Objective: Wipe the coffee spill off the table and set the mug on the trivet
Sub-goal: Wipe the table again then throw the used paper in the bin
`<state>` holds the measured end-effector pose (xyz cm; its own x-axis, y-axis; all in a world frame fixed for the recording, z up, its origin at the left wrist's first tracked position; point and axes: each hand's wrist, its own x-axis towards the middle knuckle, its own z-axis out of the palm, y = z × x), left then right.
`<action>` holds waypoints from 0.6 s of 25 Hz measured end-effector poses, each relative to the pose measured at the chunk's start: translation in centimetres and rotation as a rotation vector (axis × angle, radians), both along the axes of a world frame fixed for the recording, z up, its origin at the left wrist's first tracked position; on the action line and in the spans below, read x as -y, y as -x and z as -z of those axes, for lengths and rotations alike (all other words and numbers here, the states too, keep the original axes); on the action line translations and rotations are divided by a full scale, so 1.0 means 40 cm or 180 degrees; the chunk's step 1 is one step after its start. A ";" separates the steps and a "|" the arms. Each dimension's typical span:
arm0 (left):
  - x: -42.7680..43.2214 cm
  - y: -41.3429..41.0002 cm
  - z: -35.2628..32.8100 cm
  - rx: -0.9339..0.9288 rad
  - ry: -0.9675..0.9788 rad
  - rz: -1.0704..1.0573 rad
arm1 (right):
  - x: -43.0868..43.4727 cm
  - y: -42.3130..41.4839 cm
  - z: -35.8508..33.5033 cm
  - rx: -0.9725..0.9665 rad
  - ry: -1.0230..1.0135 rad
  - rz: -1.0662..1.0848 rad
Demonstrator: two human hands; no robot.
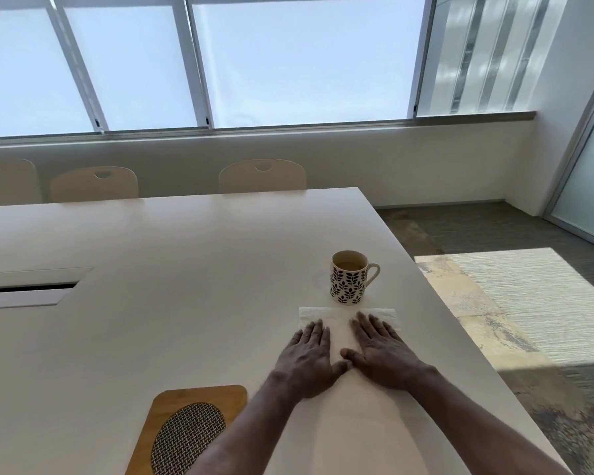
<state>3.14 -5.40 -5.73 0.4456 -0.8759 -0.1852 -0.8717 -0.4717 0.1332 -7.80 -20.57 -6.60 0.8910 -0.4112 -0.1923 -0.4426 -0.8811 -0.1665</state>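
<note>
The long white desk carries three things: one cream ceramic mug with a dark leaf pattern, one white paper towel and one wooden trivet with an oval woven insert.

The mug stands upright near the right edge of the desk. Its handle points to the right and there is brown liquid inside. The paper towel lies flat just in front of the mug, on the person's side, and does not touch it. The trivet lies at the near left, well apart from the mug. The left forearm passes over the trivet's right corner, and the hands and the towel lie between the two.

Behind the far edge of the desk stand three pale wooden chairs. One rectangular cable slot is cut in the desk at the left. One pale striped rug lies on the floor at the right.

Two hands are in view. The left hand and the right hand both lie palm down on the paper towel, with straight fingers and the thumbs close together. The grip of each hand is spread flat: it clamps nothing and only rests on the towel.
</note>
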 end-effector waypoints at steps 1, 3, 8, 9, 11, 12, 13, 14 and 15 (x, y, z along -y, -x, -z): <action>-0.008 -0.012 -0.002 0.0013 -0.0019 -0.0024 | -0.006 -0.016 -0.001 -0.0007 -0.0005 -0.0049; -0.029 -0.032 -0.007 0.0031 -0.0064 -0.0104 | -0.019 -0.048 -0.004 0.0014 0.0002 -0.0140; -0.050 -0.033 -0.031 0.0024 -0.0229 -0.0060 | -0.039 -0.061 -0.004 0.0042 -0.0026 -0.0375; -0.048 -0.023 -0.037 -0.0026 -0.0271 -0.0024 | -0.041 -0.052 -0.004 0.0044 -0.0045 -0.0414; -0.048 0.005 -0.040 -0.0082 -0.0307 0.0029 | -0.051 -0.031 -0.006 0.0046 -0.0049 -0.0512; -0.051 0.021 -0.038 -0.0091 -0.0303 0.0036 | -0.059 -0.019 -0.007 0.0048 -0.0028 -0.0563; -0.054 0.038 -0.035 -0.0107 -0.0292 0.0035 | -0.067 -0.003 -0.007 0.0050 -0.0009 -0.0603; -0.060 0.056 -0.031 -0.0129 -0.0280 0.0018 | -0.074 0.014 -0.009 0.0055 0.0000 -0.0641; -0.067 0.074 -0.026 -0.0152 -0.0274 -0.0009 | -0.079 0.032 -0.010 0.0061 0.0004 -0.0673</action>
<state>0.17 -2.74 -4.67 0.4369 -0.8545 -0.2810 -0.8640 -0.4856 0.1334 -9.10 -17.40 -6.21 0.9610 -0.2149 -0.1739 -0.2445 -0.9543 -0.1719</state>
